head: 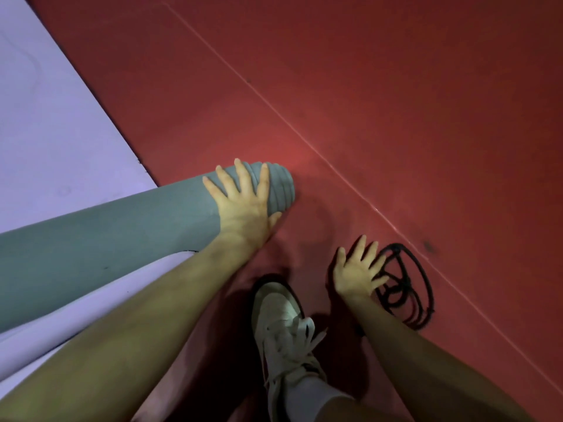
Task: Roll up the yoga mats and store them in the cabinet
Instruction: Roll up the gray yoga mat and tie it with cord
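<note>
A yoga mat [106, 239], grey-green outside and lilac inside, lies partly rolled across the left of the view. Its stepped roll end points toward the red floor. My left hand [243, 202] presses flat on top of the roll near that end, fingers spread. The unrolled lilac part of the mat [51, 123] stretches away to the upper left. My right hand [358, 271] hovers with straight, spread fingers just over the floor, beside a black elastic strap [408, 284] lying in loops. The fingertips reach the strap's left edge; I cannot tell if they touch it.
The red floor [365, 102] has a thin seam line [304, 138] running diagonally from upper left to lower right. My white sneaker [283, 336] stands on the floor between my two arms, close below the roll.
</note>
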Demonstrator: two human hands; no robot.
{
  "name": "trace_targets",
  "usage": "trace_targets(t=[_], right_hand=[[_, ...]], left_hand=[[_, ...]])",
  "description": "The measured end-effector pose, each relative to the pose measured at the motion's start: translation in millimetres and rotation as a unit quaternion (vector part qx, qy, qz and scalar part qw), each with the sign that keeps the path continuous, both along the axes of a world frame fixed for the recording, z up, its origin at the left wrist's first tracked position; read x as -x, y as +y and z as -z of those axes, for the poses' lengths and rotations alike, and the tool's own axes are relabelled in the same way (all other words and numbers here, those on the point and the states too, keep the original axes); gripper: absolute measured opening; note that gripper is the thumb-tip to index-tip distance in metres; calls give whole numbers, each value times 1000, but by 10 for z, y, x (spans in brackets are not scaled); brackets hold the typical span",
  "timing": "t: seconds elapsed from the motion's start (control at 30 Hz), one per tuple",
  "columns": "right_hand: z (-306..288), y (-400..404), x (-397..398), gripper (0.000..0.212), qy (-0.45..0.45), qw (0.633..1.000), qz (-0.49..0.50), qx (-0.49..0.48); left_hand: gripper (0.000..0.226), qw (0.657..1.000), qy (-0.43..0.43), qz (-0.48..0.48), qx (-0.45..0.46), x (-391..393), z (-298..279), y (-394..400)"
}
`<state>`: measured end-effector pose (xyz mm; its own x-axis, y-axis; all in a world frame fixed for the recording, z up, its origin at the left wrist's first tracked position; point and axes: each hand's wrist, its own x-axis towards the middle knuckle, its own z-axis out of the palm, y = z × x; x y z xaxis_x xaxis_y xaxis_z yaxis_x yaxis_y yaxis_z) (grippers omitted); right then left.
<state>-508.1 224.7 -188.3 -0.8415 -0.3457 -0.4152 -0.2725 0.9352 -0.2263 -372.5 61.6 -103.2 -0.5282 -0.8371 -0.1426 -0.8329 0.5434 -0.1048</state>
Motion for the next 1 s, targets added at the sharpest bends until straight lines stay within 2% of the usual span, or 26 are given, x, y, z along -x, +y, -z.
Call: trace_targets(t=[0.1,0.23,0.3,0.37,0.43,0.6,0.73,0.83,1.0], right_hand=[[15,-218,-46,62,11,993,-104,58],[-58,-436,-36,54,36,947,-258,186],[-89,-469,17,52,88,941,-225,236],[-81,-464,95,46,147,947,-159,236],[-56,-477,148,48,132,963,-117,203],[-27,-662,275,48,98,970,-155,157],[-6,-804,353,21,82,979,-152,111],[-73,-857,343,4,88,967,-184,151],[-458,-889,222,17,23,938,-135,318]], left_hand=[[90,1000,-1,19,3,-9,19,-31],[88,1000,9,29,6,-56,19,-142],[94,1000,7,29,4,-70,0,-203],[103,1000,7,28,-4,-79,-26,-248],[111,999,5,30,-18,-82,-42,-279],[124,999,5,35,-33,-107,-75,-356],[130,998,-17,48,-36,-109,-116,-435],[130,997,-27,55,-45,-134,-129,-448],[120,997,1,68,-23,-207,-215,-402]])
